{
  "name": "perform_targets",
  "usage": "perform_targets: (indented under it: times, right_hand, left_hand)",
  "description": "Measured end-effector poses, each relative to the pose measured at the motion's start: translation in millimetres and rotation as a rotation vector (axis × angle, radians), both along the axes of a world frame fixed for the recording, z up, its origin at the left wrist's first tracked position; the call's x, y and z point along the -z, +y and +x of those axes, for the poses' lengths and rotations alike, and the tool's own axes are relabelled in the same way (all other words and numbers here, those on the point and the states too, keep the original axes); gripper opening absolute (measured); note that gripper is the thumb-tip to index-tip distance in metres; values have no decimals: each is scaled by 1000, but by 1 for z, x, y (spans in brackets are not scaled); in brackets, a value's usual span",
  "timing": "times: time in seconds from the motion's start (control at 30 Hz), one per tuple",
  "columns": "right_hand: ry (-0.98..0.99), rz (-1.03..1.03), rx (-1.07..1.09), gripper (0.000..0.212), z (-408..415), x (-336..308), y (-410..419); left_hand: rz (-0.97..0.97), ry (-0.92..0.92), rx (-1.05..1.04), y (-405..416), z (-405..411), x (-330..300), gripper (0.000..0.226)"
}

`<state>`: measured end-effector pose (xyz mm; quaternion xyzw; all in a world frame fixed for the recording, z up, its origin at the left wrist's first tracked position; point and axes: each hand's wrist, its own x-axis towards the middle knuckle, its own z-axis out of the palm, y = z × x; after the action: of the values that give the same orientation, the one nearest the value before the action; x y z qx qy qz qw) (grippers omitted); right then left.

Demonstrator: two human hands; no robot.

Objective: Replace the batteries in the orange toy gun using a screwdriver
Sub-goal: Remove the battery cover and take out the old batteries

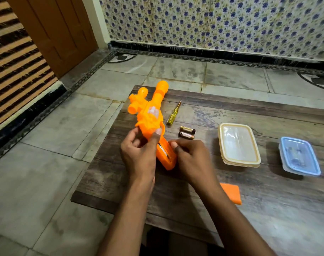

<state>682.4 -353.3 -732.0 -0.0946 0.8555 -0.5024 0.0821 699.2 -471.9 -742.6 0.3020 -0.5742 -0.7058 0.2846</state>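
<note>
The orange toy gun [150, 111] lies over the left end of the low wooden table [268, 200], barrel pointing away. My left hand [139, 150] grips its body above the grip. The grip's battery compartment [164, 154] is uncovered, with a battery visible inside. My right hand [190, 159] rests against the right side of the grip, fingers curled on it. A yellow-handled screwdriver [173, 114] lies just right of the gun. Two loose batteries [187, 133] lie side by side below the screwdriver. The orange battery cover [231, 193] lies on the table by my right forearm.
A cream lidded plastic box [238, 145] stands right of the batteries. A blue-lidded box [299, 156] with small items inside sits further right. Tiled floor surrounds the table, with a wooden door [52, 30] at back left and a patterned wall behind.
</note>
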Motion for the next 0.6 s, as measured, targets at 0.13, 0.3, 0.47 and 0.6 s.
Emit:
perform_targets:
  times: [0.13,0.3,0.47,0.6]
  right_hand:
    - [-292,-420,70,29,3,10,-6]
    - [-563,-841,103,29,4,7,-8]
    - [-744,-1026,138,37,2,6,-3]
    - [-811,-1133,215,34,3,9,-8]
  left_hand:
    - [-90,45,-19,10,-5,-5,50]
    - [-298,29,41,23,-9,-5,54]
    - [-520,-32,81,28,-10,-5,51]
    - [-589,-50,102,31,-9,-9,50]
